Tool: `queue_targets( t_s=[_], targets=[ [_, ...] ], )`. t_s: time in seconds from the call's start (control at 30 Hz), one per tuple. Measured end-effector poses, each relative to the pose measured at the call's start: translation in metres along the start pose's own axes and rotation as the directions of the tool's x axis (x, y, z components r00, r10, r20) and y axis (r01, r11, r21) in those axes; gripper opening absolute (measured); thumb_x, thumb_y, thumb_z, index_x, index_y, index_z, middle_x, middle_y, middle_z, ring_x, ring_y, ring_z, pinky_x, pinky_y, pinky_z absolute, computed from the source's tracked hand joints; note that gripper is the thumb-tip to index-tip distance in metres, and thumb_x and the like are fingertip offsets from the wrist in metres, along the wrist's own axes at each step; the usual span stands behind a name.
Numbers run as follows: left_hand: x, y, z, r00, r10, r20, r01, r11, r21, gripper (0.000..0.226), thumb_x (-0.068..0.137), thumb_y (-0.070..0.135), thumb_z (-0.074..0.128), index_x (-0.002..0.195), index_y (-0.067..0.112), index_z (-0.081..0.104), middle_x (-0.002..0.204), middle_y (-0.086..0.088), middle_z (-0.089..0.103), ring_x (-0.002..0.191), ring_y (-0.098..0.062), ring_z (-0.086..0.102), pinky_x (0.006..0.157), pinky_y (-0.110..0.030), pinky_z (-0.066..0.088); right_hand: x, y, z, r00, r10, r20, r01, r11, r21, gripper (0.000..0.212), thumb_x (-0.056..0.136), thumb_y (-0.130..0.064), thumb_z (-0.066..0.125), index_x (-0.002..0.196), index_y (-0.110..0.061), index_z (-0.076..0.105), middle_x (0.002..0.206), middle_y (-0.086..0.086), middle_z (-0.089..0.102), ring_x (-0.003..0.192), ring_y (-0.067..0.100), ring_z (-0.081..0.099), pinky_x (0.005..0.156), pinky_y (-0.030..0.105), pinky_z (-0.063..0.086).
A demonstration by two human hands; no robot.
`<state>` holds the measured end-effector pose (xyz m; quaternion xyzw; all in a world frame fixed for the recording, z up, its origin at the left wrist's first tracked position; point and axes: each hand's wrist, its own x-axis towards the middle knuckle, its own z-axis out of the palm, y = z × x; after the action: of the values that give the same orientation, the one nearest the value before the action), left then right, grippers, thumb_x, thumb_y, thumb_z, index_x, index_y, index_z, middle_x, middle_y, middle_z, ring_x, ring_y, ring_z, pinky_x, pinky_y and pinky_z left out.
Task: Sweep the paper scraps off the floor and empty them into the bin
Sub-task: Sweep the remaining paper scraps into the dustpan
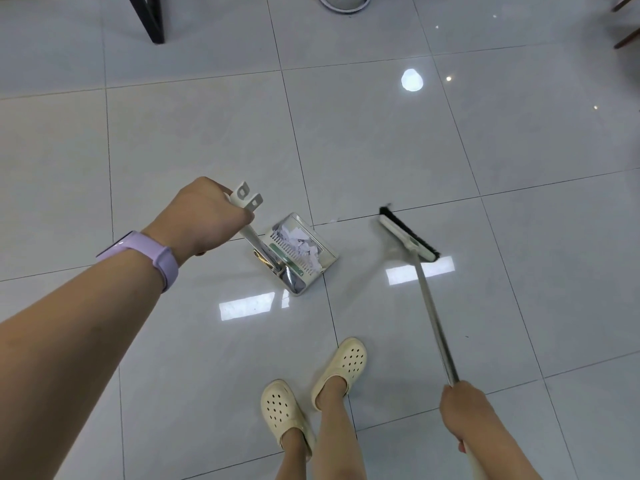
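My left hand (204,216) grips the top of the white dustpan handle (246,206). The metal dustpan (329,252) stands on the tiled floor in the middle of the view and holds white paper scraps (299,242) behind its comb teeth. My right hand (465,410) grips the broom pole (433,313) low at the right. The broom head (407,235), white with black bristles, sits on the floor just right of the dustpan, apart from it. A tiny white speck (333,220) lies on the tile joint beyond the dustpan. The round grey bin (343,3) shows at the top edge.
My two feet in cream clogs (311,386) stand below the dustpan. A black table leg (150,19) rises at the top left. Dark wooden furniture legs (627,22) show at the top right edge. The glossy grey tiles reflect ceiling lights.
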<state>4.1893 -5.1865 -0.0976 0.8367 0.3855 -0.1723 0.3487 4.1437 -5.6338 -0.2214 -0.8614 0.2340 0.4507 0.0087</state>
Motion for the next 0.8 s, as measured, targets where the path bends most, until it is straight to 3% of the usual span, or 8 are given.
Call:
queue_targets(
  t_s=[0.13,0.23,0.3,0.43,0.53,0.67,0.8],
  targets=[
    [0.001,0.001,0.0,1.0,-0.005,0.0,0.005,1.0,-0.016,0.034,0.087,0.023,0.067,0.094,-0.01,0.065,0.054,-0.009,0.043,0.044,-0.028,0.038,0.045,-0.025,0.034,-0.007,0.004,0.007,1.0,-0.025,0.005,0.025,0.999,-0.019,0.022,0.101,-0.012,0.037,0.087,0.0,0.051,0.077,0.015,0.056,0.053,0.037,0.067,0.042,0.036,0.053],
    [0.003,0.004,0.003,1.0,-0.009,-0.001,0.009,1.0,-0.016,0.035,0.087,0.024,0.068,0.091,-0.01,0.063,0.054,-0.009,0.042,0.045,-0.028,0.038,0.046,-0.025,0.035,-0.02,0.017,0.019,0.989,-0.146,0.016,0.146,0.985,-0.095,0.02,0.102,-0.024,0.036,0.089,-0.014,0.048,0.092,0.005,0.06,0.089,0.032,0.069,0.071,0.035,0.054],
    [0.004,0.004,0.003,1.0,-0.011,0.001,0.011,1.0,-0.018,0.033,0.087,0.025,0.068,0.087,-0.008,0.062,0.056,-0.01,0.042,0.047,-0.027,0.037,0.047,-0.025,0.034,-0.027,0.025,0.021,0.976,-0.212,0.041,0.216,0.964,-0.158,0.02,0.103,-0.032,0.034,0.09,-0.019,0.043,0.102,0.004,0.062,0.103,0.026,0.065,0.084,0.032,0.049],
    [0.001,0.002,0.002,1.0,0.004,0.003,-0.004,1.0,-0.029,0.022,0.085,0.024,0.069,0.077,0.007,0.057,0.06,-0.011,0.041,0.052,-0.028,0.036,0.048,-0.026,0.032,-0.033,0.036,0.025,0.971,-0.238,0.036,0.239,0.937,-0.253,0.023,0.103,-0.042,0.031,0.095,-0.022,0.038,0.084,-0.005,0.047,0.095,0.019,0.062,0.082,0.027,0.044],
    [-0.003,0.002,0.002,1.0,0.001,-0.002,-0.002,0.999,-0.032,0.027,0.086,0.023,0.069,0.079,-0.001,0.059,0.059,-0.011,0.041,0.051,-0.027,0.036,0.047,-0.026,0.033,-0.036,0.04,0.025,0.977,-0.211,-0.019,0.2,0.946,-0.256,0.031,0.104,-0.043,0.031,0.08,-0.023,0.032,0.078,-0.008,0.044,0.085,0.017,0.055,0.08,0.025,0.043],
    [-0.004,0.002,0.002,1.0,-0.007,-0.003,0.007,1.0,-0.03,0.035,0.086,0.022,0.068,0.09,-0.012,0.06,0.058,-0.011,0.042,0.049,-0.027,0.038,0.048,-0.027,0.034,-0.031,0.038,0.02,0.988,-0.149,-0.044,0.139,0.974,-0.18,0.024,0.105,-0.038,0.033,0.095,-0.017,0.039,0.113,0.005,0.063,0.107,0.022,0.064,0.088,0.027,0.046],
    [-0.002,0.003,0.003,1.0,-0.01,0.0,0.01,0.999,-0.034,0.037,0.085,0.024,0.069,0.095,-0.012,0.063,0.061,-0.011,0.042,0.051,-0.027,0.038,0.049,-0.028,0.034,-0.032,0.024,0.02,0.986,-0.166,0.022,0.167,0.975,-0.149,0.019,0.105,-0.028,0.033,0.1,-0.016,0.046,0.117,0.007,0.063,0.109,0.023,0.063,0.089,0.028,0.046]
  ],
)
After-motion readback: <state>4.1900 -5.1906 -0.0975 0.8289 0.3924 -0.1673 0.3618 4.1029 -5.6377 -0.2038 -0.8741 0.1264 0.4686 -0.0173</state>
